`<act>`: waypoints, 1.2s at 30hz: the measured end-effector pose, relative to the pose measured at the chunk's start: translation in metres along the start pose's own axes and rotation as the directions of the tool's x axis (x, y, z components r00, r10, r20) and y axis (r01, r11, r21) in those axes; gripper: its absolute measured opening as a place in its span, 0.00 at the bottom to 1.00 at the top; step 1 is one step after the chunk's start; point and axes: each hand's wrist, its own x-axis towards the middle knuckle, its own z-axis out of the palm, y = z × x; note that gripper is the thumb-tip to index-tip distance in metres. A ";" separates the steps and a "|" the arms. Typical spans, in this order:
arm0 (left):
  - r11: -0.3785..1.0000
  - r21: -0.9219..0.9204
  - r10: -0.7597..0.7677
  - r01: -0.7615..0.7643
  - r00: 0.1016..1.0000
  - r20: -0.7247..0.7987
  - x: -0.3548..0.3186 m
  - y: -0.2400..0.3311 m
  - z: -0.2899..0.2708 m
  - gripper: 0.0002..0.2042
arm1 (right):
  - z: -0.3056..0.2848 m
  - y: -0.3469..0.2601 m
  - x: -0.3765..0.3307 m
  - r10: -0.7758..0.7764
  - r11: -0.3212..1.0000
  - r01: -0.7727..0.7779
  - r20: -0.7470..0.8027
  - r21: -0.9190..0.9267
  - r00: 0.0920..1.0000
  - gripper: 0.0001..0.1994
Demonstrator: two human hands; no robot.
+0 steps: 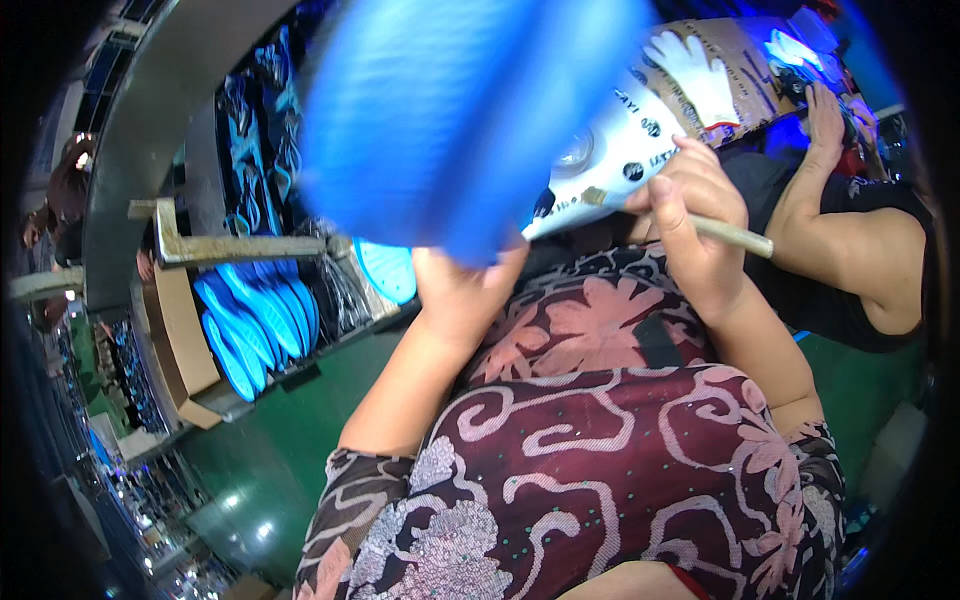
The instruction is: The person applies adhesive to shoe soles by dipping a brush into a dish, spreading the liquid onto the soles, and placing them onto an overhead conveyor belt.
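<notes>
My left hand [462,295] is closed on the lower end of a blue shoe sole [400,120], raised close to the camera and blurred. A dark groove runs along its length, and I cannot tell whether it is one piece or two side by side. In my right hand [695,215] is a brush [735,236], its pale handle sticking out to the right and its head pointing left towards the sole. Just beyond the brush head, a small clear round dish [575,155] sits on a white printed sheet [640,140], partly hidden by the sole.
A white glove [700,80] lies on brown cardboard [755,85] at the far right. Another person's arm [830,220] reaches in there. On the left, several blue soles [265,320] stand beside an open carton [180,330], below a metal bar [240,250]. One lighter blue sole [388,270] lies near my left wrist.
</notes>
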 end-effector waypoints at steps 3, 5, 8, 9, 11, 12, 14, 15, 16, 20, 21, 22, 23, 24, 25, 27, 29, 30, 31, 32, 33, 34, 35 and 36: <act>0.955 -0.202 -0.230 0.217 0.972 -0.041 0.020 0.023 -0.012 0.16 | -0.012 0.011 0.000 -0.091 0.996 0.091 -0.048 -0.017 0.995 0.09; 0.885 -0.357 -0.337 0.299 0.940 -0.046 0.037 0.044 -0.024 0.23 | -0.020 0.018 -0.004 -0.127 0.991 0.123 -0.100 -0.051 0.987 0.07; 0.563 -0.629 -0.395 0.536 0.843 0.365 0.065 0.076 -0.036 0.30 | -0.030 0.030 -0.011 -0.105 0.994 0.102 -0.174 -0.028 0.979 0.09; 0.502 -0.550 -0.426 0.668 0.744 0.515 0.072 0.085 -0.038 0.32 | -0.033 0.034 -0.016 -0.095 0.995 0.088 -0.214 -0.044 0.972 0.10; 0.443 -0.457 -0.302 0.771 0.608 0.734 0.093 0.093 -0.019 0.34 | -0.046 0.042 -0.024 -0.026 1.000 0.027 -0.209 0.003 0.977 0.10; 0.437 -0.443 -0.249 0.783 0.578 0.777 0.105 0.096 -0.003 0.35 | -0.049 0.046 -0.028 -0.023 0.998 0.038 -0.273 0.051 0.962 0.11; 0.535 -0.411 -0.089 0.738 0.533 0.842 0.146 0.103 0.040 0.38 | -0.066 0.051 -0.040 0.150 0.988 -0.137 -0.199 0.075 0.968 0.10; 0.586 -0.426 -0.013 0.690 0.533 0.846 0.172 0.107 0.066 0.34 | -0.067 0.052 -0.044 0.126 0.992 -0.121 -0.263 0.034 0.957 0.10; 0.602 -0.463 0.045 0.650 0.552 0.833 0.209 0.112 0.101 0.31 | -0.071 0.055 -0.047 0.110 0.993 -0.114 -0.322 0.005 0.940 0.10; 0.023 -0.666 -0.184 0.746 0.658 0.730 0.357 0.171 0.233 0.19 | -0.084 0.063 -0.059 0.190 0.980 -0.199 -0.244 -0.013 0.951 0.12; -0.031 -0.698 -0.188 0.715 0.682 0.707 0.376 0.186 0.249 0.19 | -0.087 0.067 -0.061 0.189 0.980 -0.200 -0.269 -0.015 0.944 0.14; -0.090 -0.711 -0.282 0.698 0.666 0.690 0.384 0.197 0.260 0.19 | -0.088 0.069 -0.063 0.189 0.980 -0.201 -0.317 -0.005 0.929 0.17; -0.006 -0.782 -0.258 0.623 0.755 0.603 0.382 0.206 0.268 0.25 | -0.090 0.071 -0.066 0.189 0.980 -0.201 -0.318 -0.006 0.929 0.16; 0.034 -0.839 -0.224 0.543 0.823 0.523 0.371 0.211 0.271 0.32 | -0.093 0.074 -0.070 0.211 0.975 -0.221 -0.311 0.003 0.927 0.15; 0.139 -0.880 -0.112 0.454 0.890 0.442 0.353 0.210 0.270 0.31 | -0.093 0.076 -0.072 0.214 0.975 -0.222 -0.316 0.010 0.924 0.15; 0.344 -0.860 0.033 0.376 0.911 0.411 0.305 0.186 0.254 0.29 | -0.093 0.080 -0.075 0.247 0.968 -0.246 -0.327 0.047 0.912 0.13; 0.506 -0.776 0.118 0.376 0.862 0.494 0.256 0.143 0.224 0.28 | -0.092 0.086 -0.076 0.275 0.961 -0.266 -0.320 0.071 0.907 0.12; 0.550 -0.742 0.131 0.385 0.837 0.531 0.229 0.117 0.206 0.26 | -0.090 0.088 -0.076 0.280 0.960 -0.271 -0.306 0.072 0.910 0.11; 0.623 -0.625 -0.019 0.470 0.808 0.589 0.202 0.088 0.181 0.21 | -0.089 0.091 -0.077 0.278 0.960 -0.272 -0.301 0.063 0.912 0.12; 0.649 -0.515 -0.171 0.561 0.766 0.620 0.176 0.059 0.155 0.16 | -0.085 0.092 -0.077 0.272 0.962 -0.262 -0.298 0.074 0.915 0.12; 0.699 -0.343 -0.383 0.627 0.734 0.561 0.144 0.033 0.122 0.13 | -0.082 0.093 -0.076 0.293 0.956 -0.271 -0.283 0.114 0.914 0.12; 0.696 -0.215 -0.507 0.686 0.680 0.529 0.114 0.007 0.086 0.12 | -0.078 0.094 -0.076 0.314 0.947 -0.282 -0.254 0.154 0.915 0.12; 0.601 -0.176 -0.666 0.780 0.610 0.428 0.079 -0.013 0.050 0.10 | -0.073 0.095 -0.074 0.305 0.950 -0.271 -0.264 0.156 0.915 0.13; 0.492 -0.255 -0.711 0.832 0.553 0.435 0.045 -0.030 0.015 0.08 | -0.068 0.095 -0.073 0.306 0.950 -0.273 -0.276 0.154 0.911 0.13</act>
